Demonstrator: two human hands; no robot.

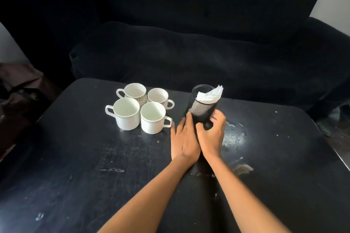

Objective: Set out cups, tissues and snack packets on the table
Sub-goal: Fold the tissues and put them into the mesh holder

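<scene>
- A black mesh holder (pixel 203 107) stuffed with white tissues (pixel 209 94) stands tilted on the scuffed black table (pixel 79 157), right of the cups.
- The left hand (pixel 184 138) lays straight fingers against the holder's left side; the right hand (pixel 211 134) curls its fingers and thumb round the base.
- 4 white cups (pixel 141 108) sit clustered in a 2-by-2 square, handles facing outward.
- A black sofa (pixel 189 34) fills the background.

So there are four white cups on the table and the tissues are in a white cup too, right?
Not quite. The head view does show four white cups on the table, but the tissues stand in a black mesh holder, not a white cup.
</scene>
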